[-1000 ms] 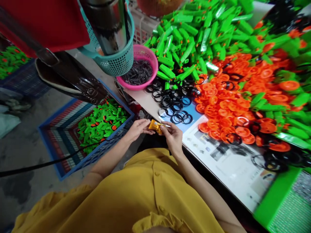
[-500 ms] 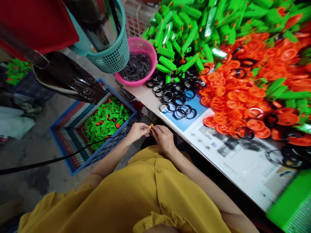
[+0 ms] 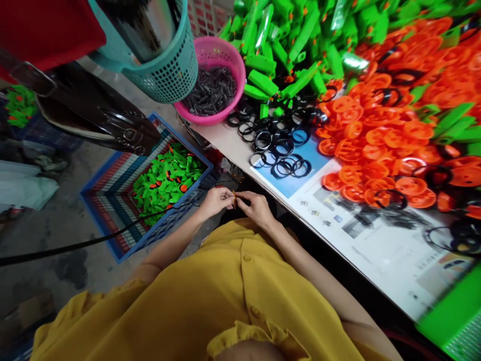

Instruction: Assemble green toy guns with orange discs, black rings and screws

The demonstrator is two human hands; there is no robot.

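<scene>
A small orange-yellow part (image 3: 234, 196) is pinched between my two hands, just off the table's near edge and above my lap; its exact kind is too small to make out. My left hand (image 3: 218, 201) closes its thumb and fingertips on one side of it. From the other side, the fingertips of my right hand (image 3: 255, 206) press on the same part. On the table nearby lie black rings (image 3: 283, 150), a heap of orange round plastic parts (image 3: 376, 145) and a pile of green plastic pieces (image 3: 300, 45).
A pink bowl (image 3: 240, 75) of dark springs stands at the table's corner beside a teal basket (image 3: 165, 80). Below left, a blue crate (image 3: 112, 250) holds green parts on the floor. A brown bag (image 3: 97, 110) hangs nearby. A green tray (image 3: 447, 311) sits at lower right.
Both hands stay together at nearly the same place, with the small orange-yellow part turned and less visible between the fingers. The whole view has shifted slightly.
</scene>
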